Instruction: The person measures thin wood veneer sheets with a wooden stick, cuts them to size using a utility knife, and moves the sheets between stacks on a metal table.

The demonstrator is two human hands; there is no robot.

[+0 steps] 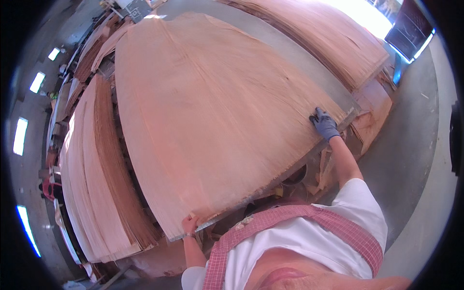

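Note:
A large, thin sheet of wood veneer (208,111), pale tan with pinkish streaks, lies across a grey-topped table (295,48). At the sheet's near left corner, my bare left hand (190,225) grips the edge with bent fingers. Further to the right, my right hand (325,125) wears a grey-blue glove with dark fingertips. It lies on top of the veneer near its right corner, fingers spread. A slightly ragged near edge runs between the two hands, close to my body.
To the left stands a thick stack of veneer sheets (96,179). Another tall stack (333,38) rises beyond the table at the upper right. Broken veneer scraps (369,116) lie by the table's right corner. Grey floor (406,145) stretches along the right.

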